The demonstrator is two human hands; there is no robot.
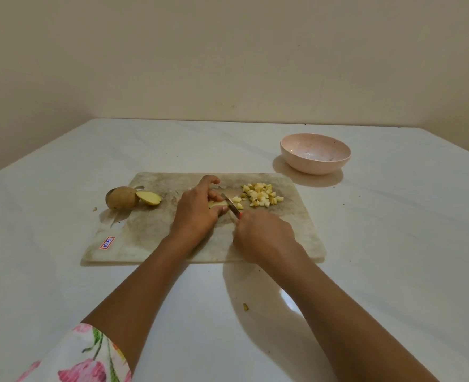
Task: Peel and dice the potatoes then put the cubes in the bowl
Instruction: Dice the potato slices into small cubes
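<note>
On the stained cutting board [145, 230], my left hand [197, 208] holds down a pale potato piece [216, 204] with curled fingers. My right hand [263, 235] grips a knife [232, 204] with a red handle; its blade rests against the piece's right side. A heap of several potato cubes [260, 195] lies just right of the blade. At the board's left edge sit an unpeeled potato [121, 198] and a cut half [149, 198] with its flat face up. The pink bowl [315, 154] stands empty beyond the board's far right corner.
The board lies on a white table [393, 244] against a cream wall. A red and blue sticker [107, 242] marks the board's near left corner. A small scrap [245, 306] lies on the table between my forearms, another crumb [94, 209] left of the potato.
</note>
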